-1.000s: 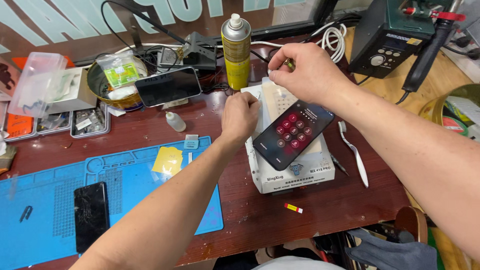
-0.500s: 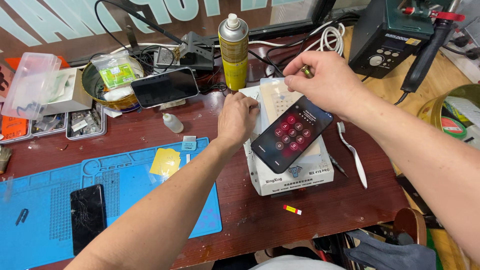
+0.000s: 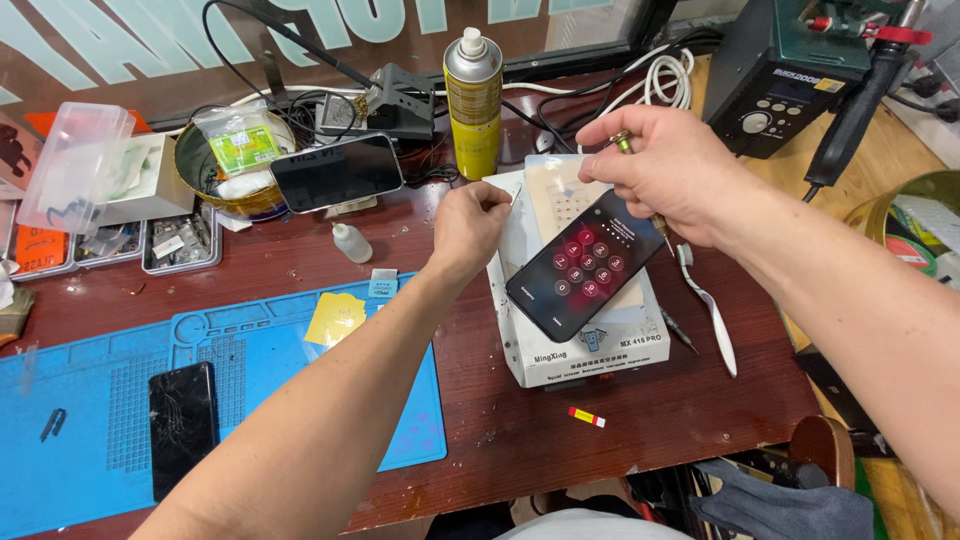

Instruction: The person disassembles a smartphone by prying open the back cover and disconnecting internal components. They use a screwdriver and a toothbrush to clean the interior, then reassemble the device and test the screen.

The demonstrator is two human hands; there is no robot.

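My left hand [image 3: 470, 225]: forearm stretched forward, fingers pinched on a thin clear film edge [image 3: 515, 195], hard to make out. My right hand [image 3: 672, 172]: raised, fingers clenched around a brass-tipped tool [image 3: 622, 141], its shaft mostly hidden in my palm. Lit smartphone [image 3: 585, 265]: tilted on the white box-shaped machine [image 3: 590, 350], its top corner covered by my right hand. Yellow spray can [image 3: 473, 100] behind.

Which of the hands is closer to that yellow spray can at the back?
Left. The left hand is just below the yellow spray can; the right hand is farther off to its right.
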